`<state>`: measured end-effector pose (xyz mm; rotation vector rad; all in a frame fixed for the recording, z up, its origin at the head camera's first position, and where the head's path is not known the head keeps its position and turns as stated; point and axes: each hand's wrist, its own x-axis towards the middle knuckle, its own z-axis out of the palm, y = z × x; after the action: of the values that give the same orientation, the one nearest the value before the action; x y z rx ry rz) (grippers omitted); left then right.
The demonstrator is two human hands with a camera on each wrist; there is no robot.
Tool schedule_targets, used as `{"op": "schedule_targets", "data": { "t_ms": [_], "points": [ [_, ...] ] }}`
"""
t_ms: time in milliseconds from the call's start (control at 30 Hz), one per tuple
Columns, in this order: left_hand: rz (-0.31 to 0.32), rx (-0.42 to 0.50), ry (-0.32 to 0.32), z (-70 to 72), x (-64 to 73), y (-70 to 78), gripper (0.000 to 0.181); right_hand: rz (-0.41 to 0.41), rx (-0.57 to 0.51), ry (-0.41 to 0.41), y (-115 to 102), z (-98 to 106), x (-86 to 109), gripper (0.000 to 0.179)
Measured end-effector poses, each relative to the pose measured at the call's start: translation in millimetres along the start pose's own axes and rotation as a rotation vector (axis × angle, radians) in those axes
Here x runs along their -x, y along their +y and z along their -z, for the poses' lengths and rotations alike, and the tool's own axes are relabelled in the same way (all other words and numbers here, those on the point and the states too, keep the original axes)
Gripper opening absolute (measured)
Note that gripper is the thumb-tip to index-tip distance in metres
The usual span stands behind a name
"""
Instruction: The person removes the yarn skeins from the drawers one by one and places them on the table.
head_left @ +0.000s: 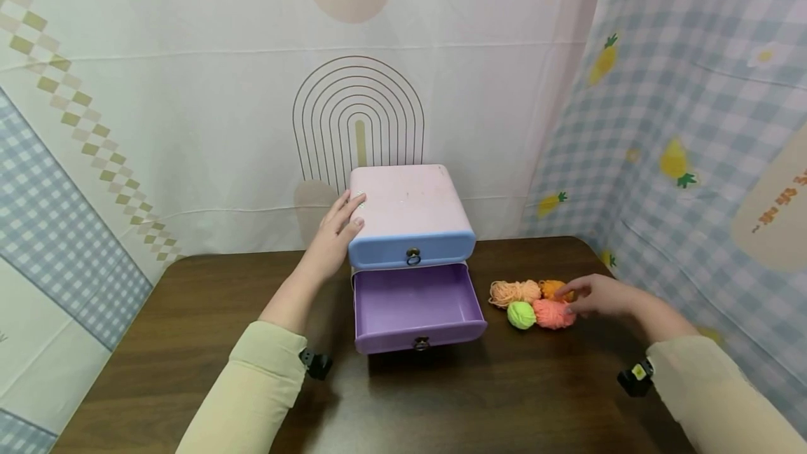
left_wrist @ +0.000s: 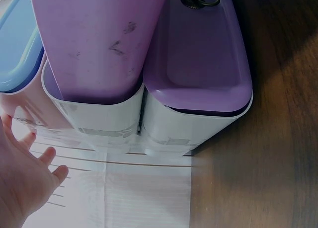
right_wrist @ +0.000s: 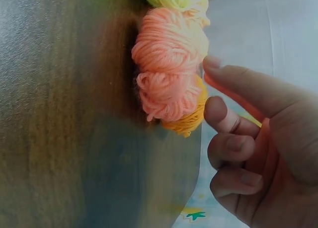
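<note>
We see the left hand (head_left: 332, 238) laid against the upper left edge of a pink-topped drawer cabinet (head_left: 416, 202), its fingers spread apart and gripping nothing. The blue top drawer (head_left: 381, 254) is closed; below it the purple middle drawer (head_left: 387, 343) is pulled out. The left wrist view shows us a closed purple bottom drawer (left_wrist: 203, 59) that the open one hides from above.

To the cabinet's right, on the dark wooden table (head_left: 479, 405), four bundles of yarn lie touching: a peach skein (head_left: 512, 293), a lime green ball (head_left: 521, 315), a coral bundle (head_left: 550, 314) and an orange bundle (head_left: 550, 289), partly covered. The right hand (head_left: 602, 294) is at the coral and orange yarn, its fingers loosely bent and apart with nothing between them; we cannot tell whether a fingertip touches.

Orange characters (head_left: 784, 205) on the right-hand curtain (head_left: 662, 90) run up to the frame's edge, too small for us to read. Dark marks (left_wrist: 117, 47) on the middle drawer's side look like smudges. Both sleeves are cut off by the frame.
</note>
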<state>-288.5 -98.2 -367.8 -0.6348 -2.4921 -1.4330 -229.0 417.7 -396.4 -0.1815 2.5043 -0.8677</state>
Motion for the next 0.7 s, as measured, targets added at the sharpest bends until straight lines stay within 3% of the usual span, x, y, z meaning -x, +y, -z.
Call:
{"op": "schedule_targets", "data": {
  "t_ms": [267,467,700],
  "points": [
    [0.001,0.01,0.001,0.6,0.8,2.6,0.052,0.07,-0.097,-0.022,9.6,-5.7,4.5,0.043],
    [0.003,0.011,0.0,0.6,1.1,3.9,0.051,0.158,-0.095,-0.031,5.5,-15.8,10.8,0.043],
    [0.019,-0.002,-0.007,1.4,1.6,3.8,0.052,0.186,-0.049,-0.024,-12.9,-30.5,16.9,0.045]
  ]
}}
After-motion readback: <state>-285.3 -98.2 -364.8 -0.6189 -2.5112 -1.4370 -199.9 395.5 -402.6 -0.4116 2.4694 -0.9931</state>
